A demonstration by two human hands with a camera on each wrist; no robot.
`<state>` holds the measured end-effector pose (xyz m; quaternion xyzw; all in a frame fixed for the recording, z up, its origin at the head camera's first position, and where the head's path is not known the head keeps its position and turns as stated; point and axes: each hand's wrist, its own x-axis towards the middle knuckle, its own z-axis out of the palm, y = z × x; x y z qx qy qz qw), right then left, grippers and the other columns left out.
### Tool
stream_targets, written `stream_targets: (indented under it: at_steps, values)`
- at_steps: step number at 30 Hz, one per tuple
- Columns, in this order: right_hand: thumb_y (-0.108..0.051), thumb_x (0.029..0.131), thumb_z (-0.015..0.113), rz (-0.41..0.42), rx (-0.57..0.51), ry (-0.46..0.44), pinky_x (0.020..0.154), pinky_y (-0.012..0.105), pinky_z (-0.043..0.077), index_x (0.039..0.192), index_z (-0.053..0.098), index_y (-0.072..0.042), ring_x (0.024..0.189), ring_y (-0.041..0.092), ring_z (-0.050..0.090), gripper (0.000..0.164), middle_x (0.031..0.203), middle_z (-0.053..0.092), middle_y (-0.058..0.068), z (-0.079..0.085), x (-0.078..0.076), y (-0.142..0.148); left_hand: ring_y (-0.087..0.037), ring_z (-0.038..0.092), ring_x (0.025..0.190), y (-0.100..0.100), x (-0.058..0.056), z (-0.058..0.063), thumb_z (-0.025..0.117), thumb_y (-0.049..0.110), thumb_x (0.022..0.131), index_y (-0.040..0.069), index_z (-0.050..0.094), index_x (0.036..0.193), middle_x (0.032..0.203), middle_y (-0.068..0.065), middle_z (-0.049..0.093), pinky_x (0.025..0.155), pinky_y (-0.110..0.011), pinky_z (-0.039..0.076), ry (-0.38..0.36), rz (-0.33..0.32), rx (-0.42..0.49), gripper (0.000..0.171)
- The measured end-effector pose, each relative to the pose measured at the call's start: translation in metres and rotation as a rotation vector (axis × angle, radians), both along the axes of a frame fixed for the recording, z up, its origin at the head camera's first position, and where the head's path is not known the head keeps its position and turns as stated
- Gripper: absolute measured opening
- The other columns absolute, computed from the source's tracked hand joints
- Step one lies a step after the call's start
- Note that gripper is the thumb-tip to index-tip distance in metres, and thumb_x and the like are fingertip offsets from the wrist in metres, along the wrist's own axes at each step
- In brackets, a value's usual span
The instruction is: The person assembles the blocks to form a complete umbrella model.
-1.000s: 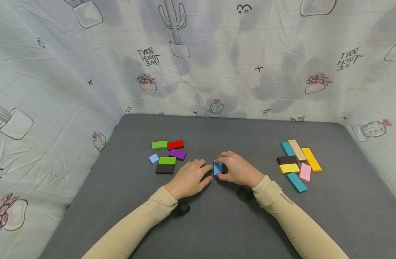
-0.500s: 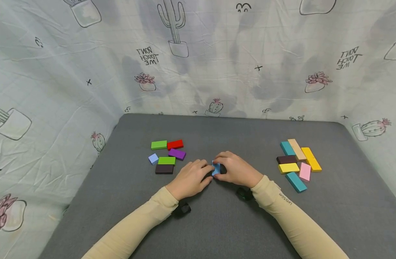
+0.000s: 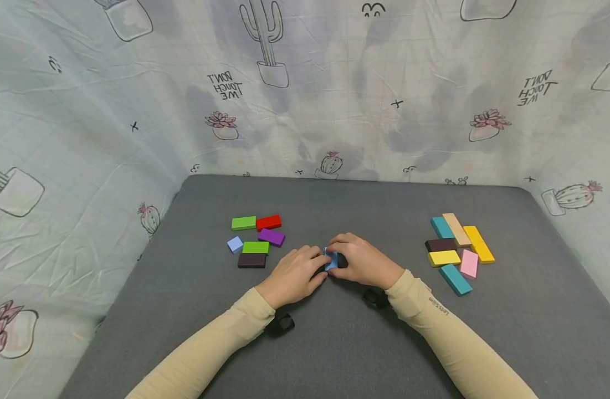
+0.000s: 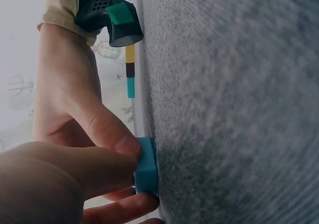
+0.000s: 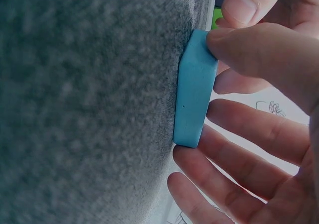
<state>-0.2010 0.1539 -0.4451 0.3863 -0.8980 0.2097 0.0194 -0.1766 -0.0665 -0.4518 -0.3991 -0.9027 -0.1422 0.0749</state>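
Observation:
A light blue wooden block (image 3: 332,261) rests on the grey table between the two hands. My right hand (image 3: 368,261) pinches it, thumb at the near end and fingers at the far end. In the right wrist view the block's (image 5: 194,102) long flat side faces the camera. My left hand (image 3: 293,275) lies just left of it, thumb and fingers slightly bent, fingertips right beside the block. The left wrist view has the left thumb overlapping the block's (image 4: 147,167) edge, so firm contact is hard to judge.
Left of the hands lie green (image 3: 244,223), red (image 3: 268,222), purple (image 3: 272,238), small light blue (image 3: 235,245) and dark brown (image 3: 252,260) blocks. On the right are teal (image 3: 455,280), yellow (image 3: 444,259), pink (image 3: 468,264) and beige (image 3: 456,230) ones. A patterned cloth (image 3: 354,83) hangs behind the table.
The light blue block has shifted slightly left toward the left hand, with the right hand's fingers following it. The left hand has stayed almost still, and the head view has drifted a little.

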Motion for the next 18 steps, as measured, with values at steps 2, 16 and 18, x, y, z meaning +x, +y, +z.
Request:
stream_targets:
  at_steps: [2, 16, 18]
  values:
    - [-0.023, 0.090, 0.083, 0.002, -0.001, 0.003, 0.094, 0.042, 0.058, 0.122, 0.074, -0.001, 0.116, 0.030, 0.065, 0.039, 0.126, 0.069, 0.014, -0.0006, -0.0003, 0.0000, -0.019, 0.062, 0.094, 0.0000, -0.0003, -0.0007, 0.071, 0.024, 0.101, 0.011, 0.073, 0.124, 0.114, -0.004, 0.070, 0.076, -0.034, 0.052, -0.001, 0.000, 0.004, 0.027]
    - [-0.025, 0.089, 0.084, 0.002, -0.006, -0.002, 0.092, 0.041, 0.058, 0.120, 0.075, -0.001, 0.113, 0.029, 0.066, 0.039, 0.125, 0.069, 0.014, 0.0013, 0.0011, 0.0002, -0.018, 0.062, 0.092, 0.0003, -0.0027, -0.0048, 0.072, 0.021, 0.100, 0.012, 0.076, 0.121, 0.112, -0.003, 0.070, 0.075, -0.033, 0.052, 0.016, -0.011, 0.032, 0.023]
    - [-0.025, 0.089, 0.084, 0.000, -0.006, -0.001, 0.092, 0.041, 0.058, 0.120, 0.075, -0.002, 0.113, 0.029, 0.066, 0.040, 0.125, 0.069, 0.013, 0.0014, 0.0012, 0.0003, -0.018, 0.062, 0.091, 0.0006, -0.0029, -0.0053, 0.072, 0.021, 0.100, 0.013, 0.076, 0.120, 0.111, -0.002, 0.070, 0.074, -0.033, 0.052, 0.019, -0.014, 0.037, 0.022]
